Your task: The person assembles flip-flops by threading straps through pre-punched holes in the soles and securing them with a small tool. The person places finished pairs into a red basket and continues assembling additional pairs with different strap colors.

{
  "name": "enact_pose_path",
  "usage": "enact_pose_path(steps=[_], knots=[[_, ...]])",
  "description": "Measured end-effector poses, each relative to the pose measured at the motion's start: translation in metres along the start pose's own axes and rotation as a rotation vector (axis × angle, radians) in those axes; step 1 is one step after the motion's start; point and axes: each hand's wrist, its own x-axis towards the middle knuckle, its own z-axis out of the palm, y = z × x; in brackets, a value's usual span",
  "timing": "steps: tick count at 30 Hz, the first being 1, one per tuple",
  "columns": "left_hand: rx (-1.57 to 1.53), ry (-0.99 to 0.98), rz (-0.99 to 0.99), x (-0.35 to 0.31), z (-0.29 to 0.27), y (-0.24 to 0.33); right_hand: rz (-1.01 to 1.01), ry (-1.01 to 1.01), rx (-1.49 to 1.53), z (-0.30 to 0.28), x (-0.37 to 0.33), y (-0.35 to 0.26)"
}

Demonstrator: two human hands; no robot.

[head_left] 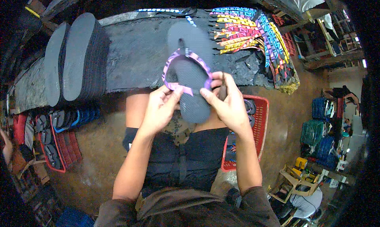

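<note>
Bare dark workbench top (pixel 134 56) lies open between a tall stack of grey soles (pixel 77 56) at the left and a fanned pile of bright patterned straps (pixel 253 33) at the right. A grey flip-flop sole (pixel 190 68) with a purple strap (pixel 186 55) juts over the bench's near edge, filling the middle. A red basket (pixel 259 126) blocks the floor by the right knee; brown floor at the left is open.
</note>
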Motion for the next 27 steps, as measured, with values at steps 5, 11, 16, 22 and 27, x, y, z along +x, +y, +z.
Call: enact_pose_path(steps=[5, 11, 16, 22, 27], knots=[[0.038, 0.167, -0.128, 0.005, -0.008, -0.03, -0.121, -0.104, -0.253, 0.008, -0.038, 0.0], [-0.159, 0.157, -0.13, -0.001, 0.0, -0.042, -0.004, -0.094, -0.381, 0.037, -0.073, 0.023], [-0.125, 0.215, -0.08, 0.0, 0.01, -0.039, -0.021, -0.12, -0.483, 0.044, -0.065, 0.019], [0.012, 0.341, -0.034, -0.004, 0.019, -0.046, 0.044, -0.148, -0.71, 0.059, -0.065, 0.008], [-0.034, 0.436, 0.065, -0.001, 0.026, -0.052, 0.044, -0.267, -0.769, 0.064, -0.044, 0.005]])
